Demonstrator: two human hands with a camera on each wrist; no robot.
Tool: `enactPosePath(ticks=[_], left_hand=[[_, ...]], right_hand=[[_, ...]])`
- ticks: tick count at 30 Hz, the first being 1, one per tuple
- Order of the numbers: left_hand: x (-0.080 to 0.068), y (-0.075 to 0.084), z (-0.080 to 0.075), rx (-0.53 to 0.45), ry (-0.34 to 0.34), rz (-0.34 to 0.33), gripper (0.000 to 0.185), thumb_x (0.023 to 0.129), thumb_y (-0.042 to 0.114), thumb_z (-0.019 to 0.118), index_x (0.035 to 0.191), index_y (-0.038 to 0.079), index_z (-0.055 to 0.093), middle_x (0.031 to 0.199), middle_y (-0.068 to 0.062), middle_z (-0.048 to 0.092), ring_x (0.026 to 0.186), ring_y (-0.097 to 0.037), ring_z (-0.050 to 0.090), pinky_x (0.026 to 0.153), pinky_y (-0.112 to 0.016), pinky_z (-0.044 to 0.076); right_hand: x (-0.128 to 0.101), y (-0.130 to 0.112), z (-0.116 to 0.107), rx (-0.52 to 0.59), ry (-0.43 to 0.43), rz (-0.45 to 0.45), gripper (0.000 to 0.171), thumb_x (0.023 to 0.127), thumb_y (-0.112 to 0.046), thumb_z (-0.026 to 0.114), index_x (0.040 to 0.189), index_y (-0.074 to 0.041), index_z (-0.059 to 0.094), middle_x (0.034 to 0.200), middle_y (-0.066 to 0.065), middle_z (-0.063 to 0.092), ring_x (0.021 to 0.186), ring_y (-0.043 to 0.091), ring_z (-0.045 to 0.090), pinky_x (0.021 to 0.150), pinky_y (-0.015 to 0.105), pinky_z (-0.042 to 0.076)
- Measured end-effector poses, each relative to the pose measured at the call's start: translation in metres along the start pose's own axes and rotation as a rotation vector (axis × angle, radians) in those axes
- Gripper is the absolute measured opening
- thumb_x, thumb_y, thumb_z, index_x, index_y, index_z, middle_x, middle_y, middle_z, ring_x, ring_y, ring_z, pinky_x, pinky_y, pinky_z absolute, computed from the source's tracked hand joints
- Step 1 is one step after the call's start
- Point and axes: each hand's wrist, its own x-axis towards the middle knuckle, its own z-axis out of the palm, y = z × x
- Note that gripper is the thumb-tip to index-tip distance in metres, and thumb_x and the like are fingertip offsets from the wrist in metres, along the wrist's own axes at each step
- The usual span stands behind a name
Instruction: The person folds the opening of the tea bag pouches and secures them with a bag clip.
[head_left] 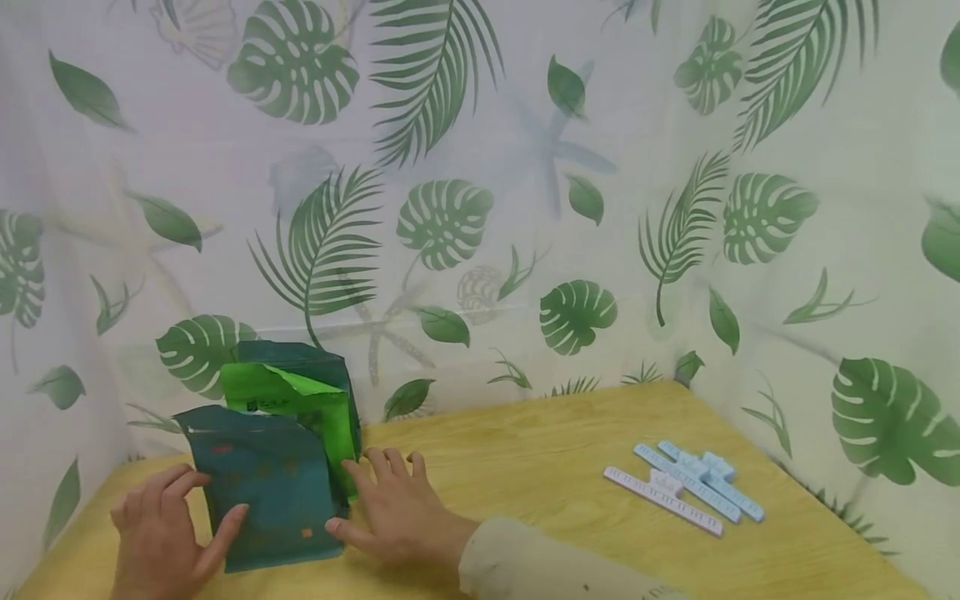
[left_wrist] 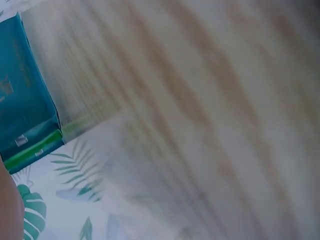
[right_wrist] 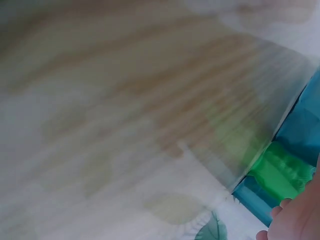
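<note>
Three pouches stand one behind another at the left of the table in the head view. The front one is a dark teal pouch (head_left: 262,492), upright with its top edge slightly bent. Behind it is a bright green pouch (head_left: 339,425) with its top folded over, and another teal pouch (head_left: 292,352) stands at the back. My left hand (head_left: 161,529) is at the front pouch's left side, its thumb across the lower front and fingers by the edge. At the right side my right hand (head_left: 405,512) has spread fingers, the thumb touching the front pouch's lower right edge.
Bar-shaped sealing clips lie on the right of the wooden table (head_left: 525,467): a pale pink clip (head_left: 663,500) in front and light blue clips (head_left: 701,479) behind it. A leaf-patterned curtain (head_left: 480,208) hangs behind and beside the table.
</note>
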Motion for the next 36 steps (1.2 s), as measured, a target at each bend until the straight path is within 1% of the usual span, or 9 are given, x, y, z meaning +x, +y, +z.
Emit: enactPosePath(ticks=[3, 7, 10, 13, 15, 18, 26, 29, 36], left_hand=[[0.002, -0.004, -0.006, 0.020, -0.049, -0.103, 0.085, 0.087, 0.075, 0.047, 0.098, -0.009, 0.057, 0.102, -0.025, 0.057, 0.093, -0.049, 0.047, 0.066, -0.058, 0.023], [0.002, -0.010, -0.011, 0.076, -0.065, -0.160, 0.088, 0.085, 0.076, 0.045, 0.080, -0.012, 0.052, 0.108, -0.026, 0.057, 0.105, -0.048, 0.047, 0.070, -0.062, 0.027], [-0.001, -0.010, -0.013, 0.127, -0.125, -0.258, 0.089, 0.085, 0.073, 0.050, 0.093, -0.016, 0.053, 0.118, -0.028, 0.052, 0.113, -0.048, 0.044, 0.076, -0.066, 0.029], [-0.004, -0.010, -0.013, 0.173, -0.251, -0.359, 0.094, 0.087, 0.067, 0.055, 0.130, -0.016, 0.041, 0.130, -0.033, 0.042, 0.119, -0.052, 0.035, 0.084, -0.070, 0.025], [-0.006, -0.010, -0.012, 0.200, -0.336, -0.388, 0.092, 0.090, 0.063, 0.056, 0.135, -0.015, 0.038, 0.132, -0.035, 0.038, 0.121, -0.053, 0.033, 0.086, -0.071, 0.024], [-0.009, -0.013, -0.007, 0.209, -0.437, -0.385, 0.089, 0.094, 0.063, 0.053, 0.136, -0.014, 0.037, 0.132, -0.036, 0.037, 0.119, -0.055, 0.033, 0.088, -0.073, 0.023], [-0.015, -0.017, 0.002, 0.122, -0.611, -0.293, 0.084, 0.099, 0.057, 0.050, 0.133, -0.019, 0.036, 0.131, -0.037, 0.038, 0.117, -0.056, 0.035, 0.091, -0.070, 0.024], [-0.015, -0.017, 0.003, 0.080, -0.625, -0.266, 0.083, 0.099, 0.054, 0.051, 0.135, -0.020, 0.033, 0.130, -0.038, 0.038, 0.116, -0.057, 0.036, 0.089, -0.069, 0.025], [-0.018, -0.013, 0.009, 0.021, -0.566, -0.226, 0.079, 0.099, 0.048, 0.055, 0.135, -0.019, 0.032, 0.128, -0.038, 0.043, 0.114, -0.056, 0.040, 0.086, -0.067, 0.028]], right_hand=[[0.001, -0.004, -0.001, -0.024, 0.013, -0.010, 0.075, 0.096, -0.075, 0.025, 0.154, -0.028, 0.033, 0.147, 0.003, 0.041, 0.133, 0.024, 0.039, 0.105, 0.058, 0.034], [0.002, -0.008, -0.002, -0.053, -0.003, -0.032, 0.076, 0.096, -0.075, 0.023, 0.154, -0.027, 0.034, 0.143, 0.002, 0.043, 0.129, 0.023, 0.040, 0.102, 0.053, 0.035], [0.001, -0.011, 0.000, -0.059, -0.024, -0.039, 0.077, 0.096, -0.075, 0.020, 0.154, -0.026, 0.035, 0.141, 0.002, 0.044, 0.127, 0.022, 0.040, 0.100, 0.050, 0.034], [0.000, -0.012, 0.003, -0.063, -0.028, -0.030, 0.077, 0.096, -0.075, 0.020, 0.152, -0.025, 0.037, 0.138, 0.001, 0.045, 0.126, 0.021, 0.040, 0.101, 0.049, 0.034], [-0.001, -0.012, 0.004, -0.062, -0.030, -0.023, 0.076, 0.096, -0.075, 0.020, 0.150, -0.025, 0.038, 0.136, 0.000, 0.046, 0.125, 0.021, 0.041, 0.101, 0.048, 0.034], [-0.001, -0.012, 0.004, -0.066, -0.035, -0.016, 0.074, 0.097, -0.074, 0.020, 0.149, -0.026, 0.038, 0.134, -0.001, 0.046, 0.125, 0.020, 0.041, 0.102, 0.048, 0.034], [-0.002, -0.013, 0.002, -0.097, -0.040, -0.028, 0.072, 0.099, -0.071, 0.019, 0.147, -0.022, 0.042, 0.132, -0.001, 0.046, 0.123, 0.019, 0.041, 0.101, 0.045, 0.034], [-0.001, -0.014, 0.002, -0.107, -0.031, -0.042, 0.071, 0.100, -0.069, 0.018, 0.145, -0.020, 0.043, 0.132, -0.001, 0.046, 0.122, 0.018, 0.042, 0.101, 0.045, 0.034], [-0.003, -0.013, 0.002, -0.124, -0.023, -0.046, 0.068, 0.101, -0.066, 0.020, 0.140, -0.017, 0.046, 0.135, 0.000, 0.045, 0.121, 0.017, 0.041, 0.101, 0.043, 0.034]])
